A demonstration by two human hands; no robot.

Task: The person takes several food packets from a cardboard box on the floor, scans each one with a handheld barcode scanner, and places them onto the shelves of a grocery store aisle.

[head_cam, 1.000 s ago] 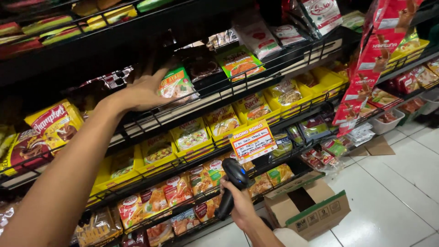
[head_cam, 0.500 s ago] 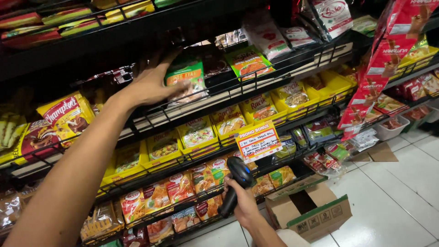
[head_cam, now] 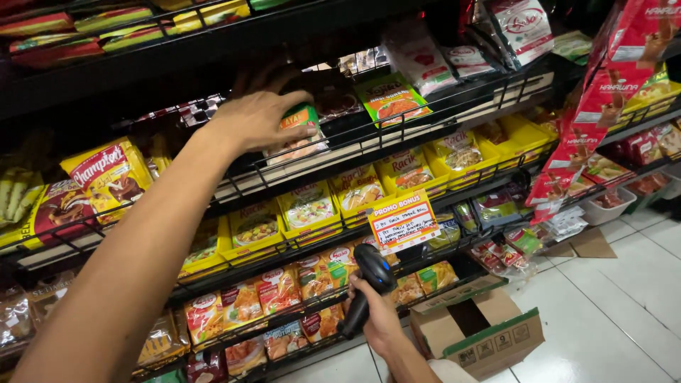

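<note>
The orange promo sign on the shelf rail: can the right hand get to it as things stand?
Probably yes. The right hand is just below the orange promo sign, with nothing between them, but it is closed around the black handheld scanner, so its fingers are not free.

A black wire shelf rack is seen with several tilted tiers, each fronted by a low wire rail. Green, white and orange packets are laid on an upper tier, yellow display boxes of sachets are set side by side on the tier below, and red and orange sachets are stacked on the lowest tiers. On the white tiled floor beside the rack, an open cardboard box is placed.
</note>
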